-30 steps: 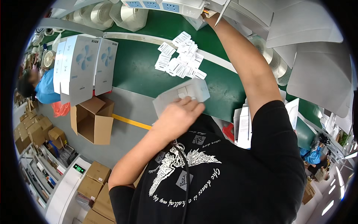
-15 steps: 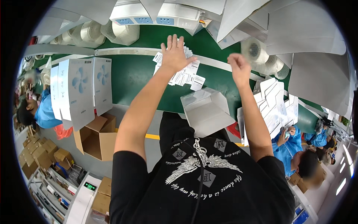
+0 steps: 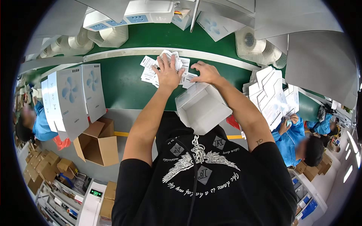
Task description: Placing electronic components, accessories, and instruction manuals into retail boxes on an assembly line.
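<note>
The left hand [image 3: 169, 77] lies spread, fingers apart, hiding the middle of the cards [image 3: 148, 73], which point many ways beside the green counter's [image 3: 124, 84] white strip [image 3: 128, 52]. From my remote seat I cannot tell whether the right hand [image 3: 206, 73], curled at their right, pinches one. The white box [image 3: 205, 109] gapes upward over the near edge.
</note>
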`<state>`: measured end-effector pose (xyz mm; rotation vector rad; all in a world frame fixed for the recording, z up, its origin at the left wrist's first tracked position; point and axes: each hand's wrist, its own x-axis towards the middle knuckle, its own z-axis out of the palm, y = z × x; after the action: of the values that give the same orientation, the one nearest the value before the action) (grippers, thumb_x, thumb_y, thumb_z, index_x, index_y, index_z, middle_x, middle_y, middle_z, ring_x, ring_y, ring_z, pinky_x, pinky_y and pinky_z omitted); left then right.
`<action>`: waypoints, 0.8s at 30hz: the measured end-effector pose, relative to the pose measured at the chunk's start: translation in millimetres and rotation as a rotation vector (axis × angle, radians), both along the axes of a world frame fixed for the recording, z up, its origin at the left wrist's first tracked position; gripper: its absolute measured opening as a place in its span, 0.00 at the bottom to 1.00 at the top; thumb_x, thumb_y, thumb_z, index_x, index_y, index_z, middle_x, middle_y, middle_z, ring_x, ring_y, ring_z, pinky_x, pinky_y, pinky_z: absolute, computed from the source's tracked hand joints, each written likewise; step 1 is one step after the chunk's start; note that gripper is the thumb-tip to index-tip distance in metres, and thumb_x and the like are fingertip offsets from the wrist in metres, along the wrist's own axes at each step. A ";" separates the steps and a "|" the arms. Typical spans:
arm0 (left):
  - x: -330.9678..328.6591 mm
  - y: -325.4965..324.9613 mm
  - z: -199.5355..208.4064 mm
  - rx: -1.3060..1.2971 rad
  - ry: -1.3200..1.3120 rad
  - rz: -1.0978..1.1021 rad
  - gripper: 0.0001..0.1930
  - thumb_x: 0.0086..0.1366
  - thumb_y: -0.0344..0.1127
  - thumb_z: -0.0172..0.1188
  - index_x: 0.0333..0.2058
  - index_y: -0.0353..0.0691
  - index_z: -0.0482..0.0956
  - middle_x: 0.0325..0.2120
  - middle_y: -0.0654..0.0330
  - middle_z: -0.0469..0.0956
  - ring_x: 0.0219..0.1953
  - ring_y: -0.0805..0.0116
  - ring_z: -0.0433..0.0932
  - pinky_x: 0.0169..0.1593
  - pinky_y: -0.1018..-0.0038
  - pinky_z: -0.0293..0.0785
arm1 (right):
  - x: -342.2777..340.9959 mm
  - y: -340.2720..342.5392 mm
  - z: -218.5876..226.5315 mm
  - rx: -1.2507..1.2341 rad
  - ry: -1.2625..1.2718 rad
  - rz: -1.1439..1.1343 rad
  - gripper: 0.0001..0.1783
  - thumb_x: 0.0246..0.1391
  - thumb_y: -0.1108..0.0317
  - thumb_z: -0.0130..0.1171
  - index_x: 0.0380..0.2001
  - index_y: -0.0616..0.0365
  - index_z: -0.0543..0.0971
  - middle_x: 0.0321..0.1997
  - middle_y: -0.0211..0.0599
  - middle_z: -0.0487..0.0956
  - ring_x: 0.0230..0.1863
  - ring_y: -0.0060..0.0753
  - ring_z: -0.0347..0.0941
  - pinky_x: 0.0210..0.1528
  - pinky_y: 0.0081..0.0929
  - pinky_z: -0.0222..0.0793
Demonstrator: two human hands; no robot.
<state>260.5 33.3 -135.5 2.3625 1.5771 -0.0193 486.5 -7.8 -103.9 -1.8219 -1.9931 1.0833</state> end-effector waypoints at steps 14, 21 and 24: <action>-49.2 -128.2 191.1 -0.456 -0.812 0.224 0.24 0.71 0.42 0.65 0.59 0.32 0.79 0.55 0.41 0.82 0.54 0.51 0.83 0.59 0.63 0.77 | 9.7 -33.7 -49.3 0.090 -0.240 -0.599 0.18 0.49 0.64 0.77 0.43 0.55 0.83 0.44 0.36 0.84 0.46 0.46 0.83 0.49 0.40 0.80; -50.1 -88.7 191.3 -0.522 -0.743 0.135 0.17 0.71 0.36 0.66 0.53 0.31 0.83 0.43 0.48 0.87 0.40 0.63 0.85 0.48 0.68 0.80 | 53.8 -77.3 70.3 0.174 0.730 -0.970 0.10 0.61 0.81 0.68 0.46 0.66 0.80 0.44 0.41 0.88 0.41 0.25 0.84 0.43 0.25 0.80; -32.3 -60.8 196.9 -0.328 -0.894 0.101 0.15 0.71 0.36 0.67 0.50 0.30 0.84 0.35 0.54 0.88 0.34 0.69 0.82 0.42 0.71 0.79 | 32.3 -97.0 159.9 0.210 0.832 -0.904 0.09 0.64 0.81 0.66 0.46 0.65 0.80 0.45 0.41 0.89 0.41 0.25 0.84 0.43 0.25 0.80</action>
<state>228.3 -27.5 61.4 1.6506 1.1166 0.6499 518.8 -104.7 56.0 -1.4919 -0.6568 0.9991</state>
